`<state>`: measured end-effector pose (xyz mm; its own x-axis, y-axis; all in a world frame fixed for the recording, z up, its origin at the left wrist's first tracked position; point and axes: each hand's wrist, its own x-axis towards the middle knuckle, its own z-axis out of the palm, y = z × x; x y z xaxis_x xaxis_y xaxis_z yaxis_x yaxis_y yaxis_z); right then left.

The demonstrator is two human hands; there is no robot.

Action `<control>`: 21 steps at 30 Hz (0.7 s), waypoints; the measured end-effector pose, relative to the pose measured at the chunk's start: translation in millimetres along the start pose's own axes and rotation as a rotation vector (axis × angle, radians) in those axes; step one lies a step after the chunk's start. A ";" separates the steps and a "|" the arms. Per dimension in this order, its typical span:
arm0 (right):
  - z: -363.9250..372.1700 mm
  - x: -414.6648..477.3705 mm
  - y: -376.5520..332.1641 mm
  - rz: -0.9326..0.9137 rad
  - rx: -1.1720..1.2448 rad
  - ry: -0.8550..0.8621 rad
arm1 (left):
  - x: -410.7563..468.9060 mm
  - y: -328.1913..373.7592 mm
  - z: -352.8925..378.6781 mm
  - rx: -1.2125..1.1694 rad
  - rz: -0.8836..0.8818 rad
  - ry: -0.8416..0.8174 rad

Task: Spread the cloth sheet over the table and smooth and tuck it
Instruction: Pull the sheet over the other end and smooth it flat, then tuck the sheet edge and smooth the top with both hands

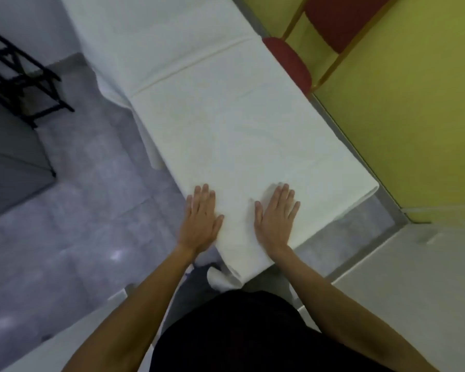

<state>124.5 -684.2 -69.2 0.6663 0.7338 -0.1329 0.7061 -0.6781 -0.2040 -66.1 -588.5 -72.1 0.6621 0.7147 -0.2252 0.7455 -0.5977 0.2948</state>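
Observation:
A white cloth sheet (226,124) covers the whole long, narrow table, which runs from the near end away to the top left. A crease crosses the sheet at mid length. The sheet hangs over the left side and bunches in a loose fold below the near end. My left hand (202,218) lies flat, palm down, on the near left corner of the sheet. My right hand (275,214) lies flat, fingers apart, on the sheet beside it, close to the near edge. Neither hand grips anything. The table itself is hidden under the sheet.
A red padded chair (290,60) with a yellow frame stands against the table's right side. A yellow wall (414,116) runs along the right. A black metal rack (19,76) stands at the far left on the grey tiled floor (78,224).

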 end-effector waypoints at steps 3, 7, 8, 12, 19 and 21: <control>20.0 -43.6 -46.8 0.118 0.081 -0.024 | 26.5 8.7 -10.9 0.072 0.295 -0.045; 39.2 -75.1 -76.2 0.304 0.144 0.013 | 40.9 9.5 -5.1 0.205 0.541 -0.156; 40.3 -78.5 -77.8 0.341 0.142 0.016 | 44.0 7.1 -3.8 0.219 0.579 -0.173; 42.3 -82.4 -75.8 0.373 0.089 0.063 | 61.5 -16.2 -7.5 0.294 0.705 -0.198; 48.7 -80.1 -73.5 0.398 0.078 0.079 | 92.6 -43.4 -20.4 0.321 0.878 -0.214; 47.5 -79.1 -74.5 0.399 0.090 0.074 | 92.6 -42.1 -22.2 0.285 0.878 -0.231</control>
<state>7.8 -689.8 -89.5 0.9012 0.4067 -0.1498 0.3671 -0.9000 -0.2350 -37.9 -489.1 -84.8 0.9705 -0.1031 -0.2179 -0.0553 -0.9751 0.2149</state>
